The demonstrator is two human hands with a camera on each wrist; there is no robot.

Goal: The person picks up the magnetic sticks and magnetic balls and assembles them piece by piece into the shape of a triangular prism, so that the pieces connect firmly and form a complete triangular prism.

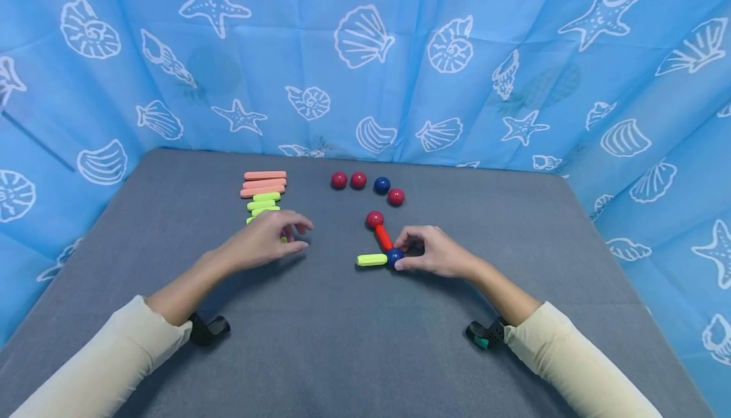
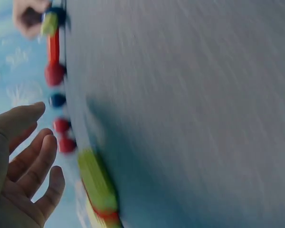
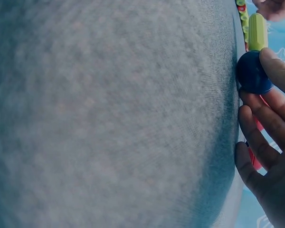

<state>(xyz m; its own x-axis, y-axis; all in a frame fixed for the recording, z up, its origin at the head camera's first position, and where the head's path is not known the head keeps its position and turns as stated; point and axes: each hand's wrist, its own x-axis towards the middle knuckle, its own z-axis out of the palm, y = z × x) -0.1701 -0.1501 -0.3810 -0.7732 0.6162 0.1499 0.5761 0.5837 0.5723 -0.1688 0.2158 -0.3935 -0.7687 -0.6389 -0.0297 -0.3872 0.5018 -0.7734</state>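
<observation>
My right hand [image 1: 436, 252] pinches a blue ball [image 1: 395, 258] between thumb and fingers on the table. Joined to that ball are a yellow-green rod [image 1: 371, 260] pointing left and a red rod [image 1: 384, 238] with a red ball [image 1: 374, 219] at its far end. In the right wrist view the thumb lies against the blue ball [image 3: 253, 72], the yellow-green rod [image 3: 258, 32] standing out beyond it. My left hand [image 1: 263, 240] hovers above the table with fingers relaxed and apart, holding nothing. It partly hides a group of yellow-green rods [image 1: 264, 205].
Toward the back lie loose red balls [image 1: 339, 180] and one blue ball [image 1: 382, 184]. Several salmon-coloured rods [image 1: 264, 184] lie side by side at the back left. A blue curtain [image 1: 365, 88] with shell prints hangs behind the grey table [image 1: 354, 342].
</observation>
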